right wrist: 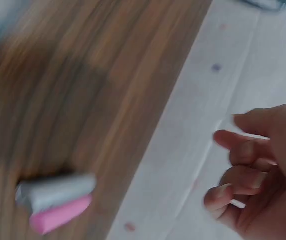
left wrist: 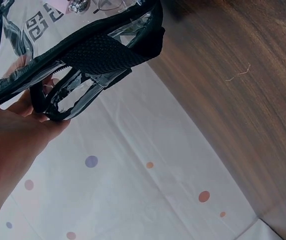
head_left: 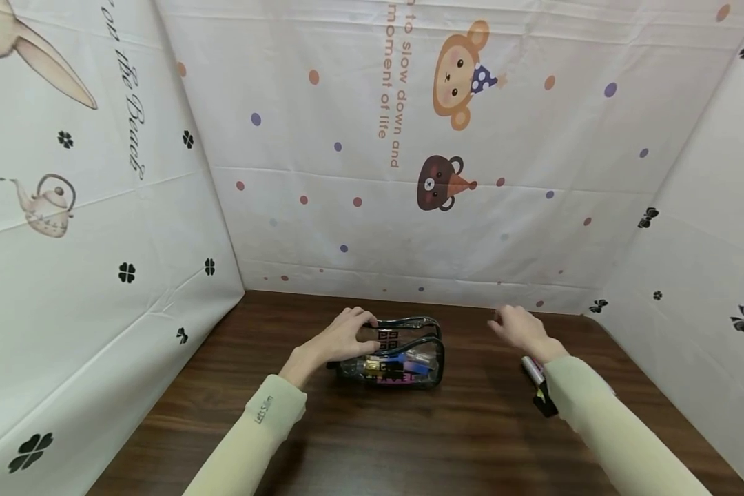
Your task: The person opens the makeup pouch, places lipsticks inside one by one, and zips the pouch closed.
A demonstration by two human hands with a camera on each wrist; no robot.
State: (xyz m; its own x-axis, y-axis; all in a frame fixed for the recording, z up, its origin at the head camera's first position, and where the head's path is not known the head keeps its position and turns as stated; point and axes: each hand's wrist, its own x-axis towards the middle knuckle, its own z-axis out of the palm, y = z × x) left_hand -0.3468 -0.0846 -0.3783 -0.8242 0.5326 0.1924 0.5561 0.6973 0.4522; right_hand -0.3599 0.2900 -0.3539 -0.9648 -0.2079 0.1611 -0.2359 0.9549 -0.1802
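A clear plastic pouch (head_left: 442,358) with black trim stands on the brown table, its top gaping. My left hand (head_left: 341,337) grips the pouch's rim on its left side, thumb and fingers spread along the opening. Inside lie several small coloured items (head_left: 403,368), seen through the plastic. In the left wrist view, the fingers hold the pouch by its black-trimmed edge (left wrist: 103,52). My right hand (head_left: 521,327) hovers right of the pouch with loosely curled fingers and nothing in them. Below it lies a silver tube (head_left: 533,370), beside a pink one (right wrist: 60,215) in the right wrist view.
A black and yellow-green item (head_left: 543,399) lies by the silver tube, partly behind the right sleeve. White printed sheets (head_left: 372,227) rise at the back, left and right of the wooden table (head_left: 421,441).
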